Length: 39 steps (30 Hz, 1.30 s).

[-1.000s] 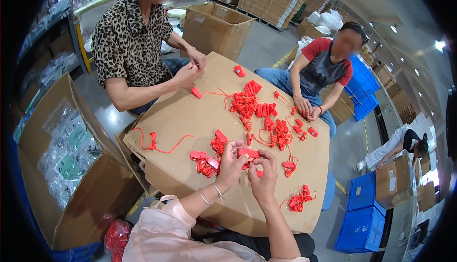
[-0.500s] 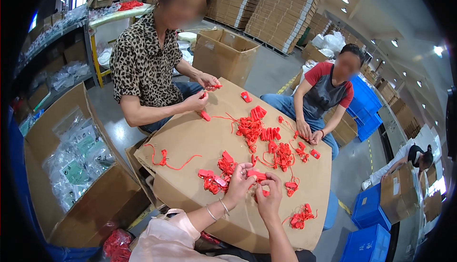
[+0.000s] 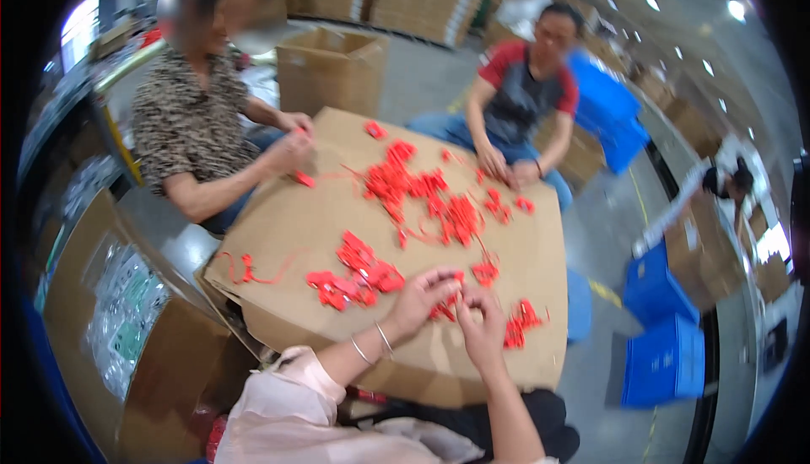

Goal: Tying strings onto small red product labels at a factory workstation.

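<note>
My left hand [image 3: 422, 299], with two bangles on its wrist, pinches a small red plastic piece [image 3: 458, 277] above the near part of the cardboard-topped table [image 3: 287, 245]. My right hand [image 3: 483, 321] is close against it, fingers closed on the same piece; motion blur hides its exact shape. More red [image 3: 443, 309] shows just below and between the hands, perhaps its cord. To the left of my hands lies a pile of red pieces with cords [image 3: 354, 270]. A smaller red bundle [image 3: 523, 325] sits beside my right hand.
Red corded pieces [image 3: 392, 181] heap mid-table; a single corded piece [image 3: 246, 268] lies near the left edge. Co-workers handle red pieces at the far left [image 3: 190, 118] and far right [image 3: 527, 101]. A carton of plastic bags [image 3: 169, 363] stands left, blue crates [image 3: 666, 363] right.
The whole view has shifted, so the table and the co-workers appear further left. My hands have drawn closer together, fingertips meeting at the red piece.
</note>
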Each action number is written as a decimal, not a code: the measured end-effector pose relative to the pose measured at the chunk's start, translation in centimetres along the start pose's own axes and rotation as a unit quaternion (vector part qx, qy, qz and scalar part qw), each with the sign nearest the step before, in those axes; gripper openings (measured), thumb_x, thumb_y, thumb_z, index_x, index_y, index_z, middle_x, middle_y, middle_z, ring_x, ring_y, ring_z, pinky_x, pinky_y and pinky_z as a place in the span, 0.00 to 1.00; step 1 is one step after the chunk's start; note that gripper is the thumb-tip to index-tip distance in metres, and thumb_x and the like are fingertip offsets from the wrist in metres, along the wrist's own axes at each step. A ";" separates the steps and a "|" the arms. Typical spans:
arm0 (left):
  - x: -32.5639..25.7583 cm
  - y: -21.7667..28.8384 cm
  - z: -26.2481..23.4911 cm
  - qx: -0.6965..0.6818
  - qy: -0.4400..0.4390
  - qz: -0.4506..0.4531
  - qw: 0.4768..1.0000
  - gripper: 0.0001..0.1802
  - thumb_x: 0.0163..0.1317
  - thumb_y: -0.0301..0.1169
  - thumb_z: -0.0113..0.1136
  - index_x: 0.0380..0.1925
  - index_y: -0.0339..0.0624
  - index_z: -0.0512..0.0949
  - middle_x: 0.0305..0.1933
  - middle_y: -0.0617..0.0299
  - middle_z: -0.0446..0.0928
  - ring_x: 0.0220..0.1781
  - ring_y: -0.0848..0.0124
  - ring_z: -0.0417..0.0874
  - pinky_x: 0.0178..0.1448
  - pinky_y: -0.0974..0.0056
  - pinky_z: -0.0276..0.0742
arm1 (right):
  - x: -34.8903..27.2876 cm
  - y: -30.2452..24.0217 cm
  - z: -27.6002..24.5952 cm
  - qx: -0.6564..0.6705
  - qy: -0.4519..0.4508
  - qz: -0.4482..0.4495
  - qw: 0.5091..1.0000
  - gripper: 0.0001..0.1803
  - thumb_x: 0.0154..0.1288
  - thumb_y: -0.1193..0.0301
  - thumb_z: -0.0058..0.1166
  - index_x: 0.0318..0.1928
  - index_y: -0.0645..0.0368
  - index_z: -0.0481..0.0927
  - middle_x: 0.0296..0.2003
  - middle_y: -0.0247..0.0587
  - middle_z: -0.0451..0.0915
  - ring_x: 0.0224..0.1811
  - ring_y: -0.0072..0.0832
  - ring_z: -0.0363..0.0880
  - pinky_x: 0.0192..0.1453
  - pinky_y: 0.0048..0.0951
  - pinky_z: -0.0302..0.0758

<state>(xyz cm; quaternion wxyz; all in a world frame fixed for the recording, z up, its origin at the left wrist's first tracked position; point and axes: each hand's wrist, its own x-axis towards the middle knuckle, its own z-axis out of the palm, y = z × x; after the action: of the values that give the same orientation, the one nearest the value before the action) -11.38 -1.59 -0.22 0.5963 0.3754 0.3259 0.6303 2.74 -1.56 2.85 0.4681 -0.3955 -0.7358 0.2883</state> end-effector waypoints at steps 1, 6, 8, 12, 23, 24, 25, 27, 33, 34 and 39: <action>-0.1 1.4 1.5 -0.002 -0.003 -0.030 1.000 0.16 0.64 0.26 0.52 0.51 0.31 0.71 0.46 0.61 0.76 0.45 0.76 0.76 0.52 0.70 0.73 | -0.2 0.0 -1.0 -0.012 0.015 0.035 0.999 0.05 0.55 0.79 0.56 0.32 0.63 0.74 0.34 0.41 0.74 0.37 0.29 0.74 0.43 0.26 0.71; 1.3 -0.3 4.6 -0.044 -0.045 -0.120 0.991 0.14 0.63 0.30 0.55 0.46 0.33 0.76 0.35 0.60 0.79 0.36 0.75 0.80 0.42 0.71 0.77 | 0.1 2.2 -4.7 0.167 0.058 0.095 0.980 0.03 0.60 0.80 0.53 0.33 0.64 0.73 0.34 0.35 0.72 0.33 0.17 0.71 0.37 0.17 0.69; 1.5 -1.0 5.4 -0.029 -0.088 -0.193 0.977 0.14 0.65 0.34 0.53 0.43 0.34 0.77 0.27 0.60 0.79 0.26 0.76 0.80 0.32 0.72 0.77 | -0.4 2.8 -5.7 0.302 0.070 0.140 0.940 0.02 0.62 0.81 0.51 0.35 0.64 0.73 0.37 0.35 0.75 0.32 0.15 0.74 0.37 0.15 0.71; 1.9 -2.6 5.3 0.045 -0.149 -0.240 0.958 0.16 0.66 0.38 0.51 0.41 0.34 0.77 0.22 0.61 0.78 0.19 0.77 0.77 0.25 0.74 0.74 | -1.2 3.5 -7.4 0.337 0.095 0.191 0.917 0.01 0.63 0.81 0.49 0.35 0.64 0.72 0.37 0.39 0.77 0.33 0.15 0.75 0.33 0.16 0.75; 2.1 -3.2 4.8 0.143 -0.147 -0.286 0.936 0.11 0.60 0.26 0.57 0.41 0.34 0.72 0.26 0.58 0.80 0.21 0.77 0.79 0.25 0.74 0.74 | -2.9 7.3 -8.5 0.395 0.137 0.216 0.882 0.01 0.64 0.78 0.48 0.34 0.60 0.71 0.33 0.39 0.78 0.25 0.14 0.72 0.29 0.16 0.72; 2.3 -3.0 4.8 0.149 -0.145 -0.286 0.935 0.11 0.60 0.26 0.57 0.41 0.34 0.72 0.26 0.58 0.80 0.21 0.77 0.79 0.25 0.74 0.74 | -2.9 7.3 -8.5 0.392 0.132 0.220 0.883 0.01 0.64 0.78 0.48 0.35 0.61 0.72 0.33 0.39 0.78 0.26 0.15 0.73 0.30 0.16 0.73; 2.4 -2.8 4.9 0.233 -0.131 -0.281 0.922 0.10 0.60 0.27 0.58 0.38 0.35 0.72 0.26 0.58 0.80 0.21 0.77 0.79 0.23 0.74 0.73 | -2.8 7.2 -8.6 0.397 0.132 0.218 0.882 0.01 0.64 0.78 0.48 0.35 0.61 0.72 0.33 0.39 0.78 0.26 0.15 0.73 0.30 0.16 0.73; 2.8 -2.4 5.3 0.318 -0.114 -0.275 0.900 0.09 0.60 0.29 0.58 0.35 0.35 0.72 0.26 0.59 0.79 0.21 0.78 0.79 0.22 0.74 0.72 | -2.9 7.1 -8.9 0.390 0.133 0.225 0.883 0.05 0.64 0.78 0.49 0.40 0.64 0.72 0.33 0.40 0.79 0.28 0.17 0.77 0.33 0.18 0.77; 3.4 -2.4 4.9 0.394 -0.099 -0.244 0.880 0.11 0.59 0.34 0.59 0.28 0.38 0.73 0.21 0.63 0.77 0.16 0.79 0.76 0.12 0.73 0.65 | -3.1 7.6 -8.9 0.388 0.125 0.201 0.891 0.05 0.64 0.79 0.49 0.40 0.65 0.73 0.33 0.40 0.79 0.29 0.18 0.77 0.34 0.19 0.77; 3.5 -2.3 4.8 0.349 -0.101 -0.254 0.896 0.11 0.60 0.34 0.58 0.27 0.38 0.73 0.21 0.63 0.76 0.17 0.78 0.76 0.13 0.72 0.66 | -3.1 7.6 -8.9 0.388 0.125 0.199 0.891 0.05 0.64 0.79 0.49 0.40 0.65 0.73 0.33 0.40 0.79 0.29 0.18 0.77 0.34 0.19 0.77; 3.9 -2.5 4.0 0.155 -0.067 -0.278 0.946 0.09 0.62 0.32 0.56 0.28 0.37 0.75 0.23 0.61 0.76 0.19 0.76 0.77 0.19 0.71 0.73 | -3.6 7.7 -8.2 0.248 0.091 0.163 0.951 0.03 0.63 0.78 0.50 0.36 0.65 0.74 0.30 0.38 0.78 0.28 0.18 0.78 0.31 0.19 0.76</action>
<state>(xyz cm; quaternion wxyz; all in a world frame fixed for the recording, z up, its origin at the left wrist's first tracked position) -6.69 2.38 -0.05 0.7030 0.3986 0.4703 0.3546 13.54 -0.18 -1.66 0.5629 -0.4064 -0.5209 0.4966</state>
